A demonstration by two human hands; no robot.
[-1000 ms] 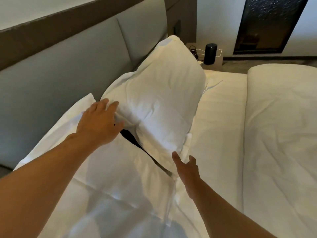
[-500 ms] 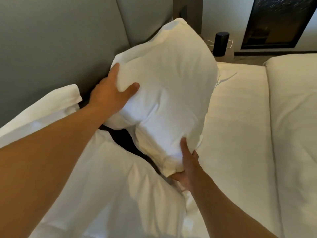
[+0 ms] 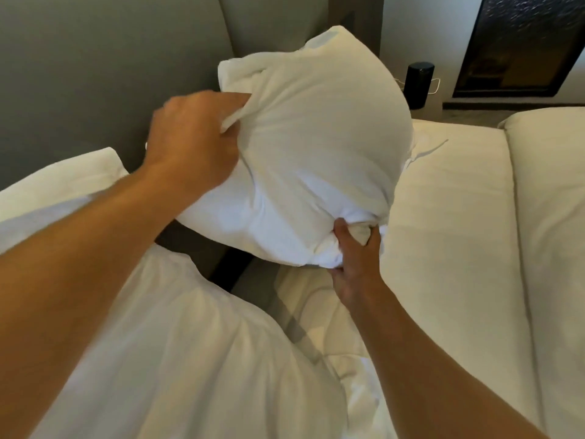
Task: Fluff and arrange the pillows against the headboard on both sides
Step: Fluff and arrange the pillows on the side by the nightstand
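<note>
A plump white pillow (image 3: 319, 153) is held up off the bed, close to the grey padded headboard (image 3: 110, 68). My left hand (image 3: 193, 144) grips its upper left edge, bunching the cover. At the pillow's lower right corner, my right hand (image 3: 354, 258) pinches a fold of fabric. A second white pillow (image 3: 152, 343) lies flat below my left arm, near the headboard.
The cream sheet (image 3: 443, 232) stretches right of the held pillow, with a folded duvet (image 3: 554, 217) along the right edge. A black cylinder speaker (image 3: 419, 85) with a white cable stands on the bedside table beyond. A dark gap shows between the two pillows.
Both hands have closed on the far pillow and lifted it off the bed. My left hand moved up onto its top edge and the pillow bunched into a rounder shape.
</note>
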